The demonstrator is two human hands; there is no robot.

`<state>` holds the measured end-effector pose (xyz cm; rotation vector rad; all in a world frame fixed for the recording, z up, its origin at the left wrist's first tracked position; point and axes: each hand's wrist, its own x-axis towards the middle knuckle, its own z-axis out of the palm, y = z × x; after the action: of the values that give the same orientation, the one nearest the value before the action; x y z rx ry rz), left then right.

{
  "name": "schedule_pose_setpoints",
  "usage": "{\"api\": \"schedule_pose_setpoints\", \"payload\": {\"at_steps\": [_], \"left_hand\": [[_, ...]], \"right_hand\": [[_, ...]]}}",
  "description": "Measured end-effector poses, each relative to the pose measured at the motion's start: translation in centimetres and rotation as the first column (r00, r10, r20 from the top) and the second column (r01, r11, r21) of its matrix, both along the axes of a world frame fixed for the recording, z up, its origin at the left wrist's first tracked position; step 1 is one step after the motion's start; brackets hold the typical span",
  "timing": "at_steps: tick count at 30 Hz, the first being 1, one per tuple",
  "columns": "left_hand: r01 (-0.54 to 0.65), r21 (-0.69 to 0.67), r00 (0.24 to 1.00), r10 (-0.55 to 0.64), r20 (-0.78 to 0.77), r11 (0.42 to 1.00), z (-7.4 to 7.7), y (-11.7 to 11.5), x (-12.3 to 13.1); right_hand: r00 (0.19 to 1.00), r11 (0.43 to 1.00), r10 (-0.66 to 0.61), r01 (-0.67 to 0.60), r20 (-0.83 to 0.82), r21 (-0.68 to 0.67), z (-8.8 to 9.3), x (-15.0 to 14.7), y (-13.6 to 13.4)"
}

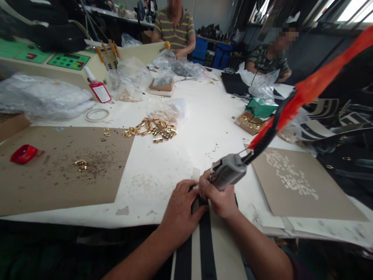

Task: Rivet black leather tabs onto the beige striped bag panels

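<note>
At the table's front edge lies a cream panel with black stripes [207, 249]. My left hand [182, 208] rests on its upper left part, the thumb and fingers apart and pressing on the strip. Wrapped round a grey power tool [229, 171] is my right hand [218, 196], just right of the left fingertips. The tool points down at the panel; its tip is hidden by my fingers. A red wrap and black cable [294, 107] run from the tool up to the right.
Gold buckles [163, 130] lie mid-table. Brown boards [67, 167] flank the work, the right board [309, 186] holding small pale pieces. A tape roll [98, 114] and red bottle [99, 89] stand left. Two people sit across the table [204, 105].
</note>
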<state>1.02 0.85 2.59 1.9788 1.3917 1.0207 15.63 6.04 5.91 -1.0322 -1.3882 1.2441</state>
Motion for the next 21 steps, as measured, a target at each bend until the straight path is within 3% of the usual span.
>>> {"api": "schedule_pose_setpoints", "payload": {"at_steps": [5,8,10,12,14,16,21], "left_hand": [[-0.019,0.019,0.999,0.019,-0.043,1.0,0.3,-0.3,0.2],[-0.04,0.044,0.997,0.043,-0.061,0.998,0.6,-0.6,0.5],[-0.05,0.055,0.995,0.054,-0.078,0.997,0.6,-0.8,0.7],[-0.047,0.068,0.995,0.053,-0.089,0.997,0.7,-1.0,0.8],[-0.038,0.092,0.994,0.047,-0.1,0.995,0.8,-1.2,0.9],[-0.035,0.135,0.993,0.05,-0.111,0.99,1.1,-1.4,0.9],[-0.142,0.34,0.976,0.188,-0.109,0.93,1.2,-2.8,-0.3]], "right_hand": [[0.991,0.997,0.029,-0.038,-0.13,-0.066,2.6,0.1,-0.6],[0.978,0.997,-0.073,0.067,-0.194,-0.038,5.1,2.3,-2.3],[0.969,0.973,-0.228,0.23,-0.097,0.008,6.8,4.7,-3.8],[0.921,0.931,-0.365,0.358,0.136,0.068,7.9,7.5,-5.1],[0.819,0.909,-0.413,0.394,0.398,0.132,7.8,10.2,-6.1],[0.722,0.911,-0.402,0.375,0.562,0.17,6.6,12.5,-6.8],[0.587,0.901,-0.411,0.378,0.698,0.212,3.0,16.0,-9.6]]}}
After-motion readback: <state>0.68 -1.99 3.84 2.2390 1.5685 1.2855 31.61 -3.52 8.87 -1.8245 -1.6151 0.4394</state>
